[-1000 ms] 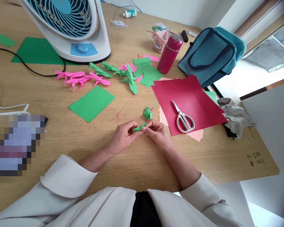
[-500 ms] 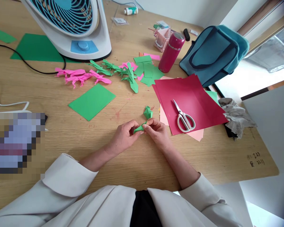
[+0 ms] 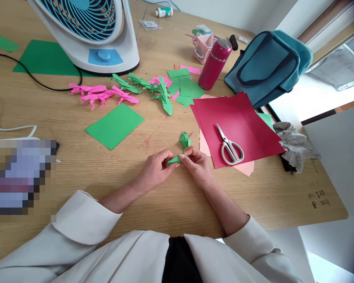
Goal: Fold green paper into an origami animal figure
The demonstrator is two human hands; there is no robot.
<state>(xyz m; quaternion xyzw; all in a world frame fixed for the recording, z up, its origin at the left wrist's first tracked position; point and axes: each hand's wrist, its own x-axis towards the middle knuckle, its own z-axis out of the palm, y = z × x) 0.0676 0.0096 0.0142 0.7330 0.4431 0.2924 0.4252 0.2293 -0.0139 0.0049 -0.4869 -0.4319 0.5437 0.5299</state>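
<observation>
A small folded green paper [image 3: 174, 160] is pinched between both hands, low over the wooden table [image 3: 153, 212]. My left hand [image 3: 156, 171] grips its left end, with fingers curled behind it. At its right end, my right hand [image 3: 198, 167] pinches it between thumb and fingers. Just beyond the fingertips lies another folded green piece [image 3: 185, 140]. To the left of it is a flat green sheet [image 3: 115, 125]. Folded pink figures [image 3: 102, 94] and folded green figures [image 3: 164, 98] lie farther back.
White-handled scissors [image 3: 230, 147] rest on red sheets [image 3: 247, 122] at the right. Behind them stand a magenta bottle [image 3: 214, 65] and a teal bag [image 3: 268, 67]. A fan [image 3: 106, 59] stands at the back left, its black cable [image 3: 26, 72] crossing the table. A blurred device [image 3: 17, 177] lies left.
</observation>
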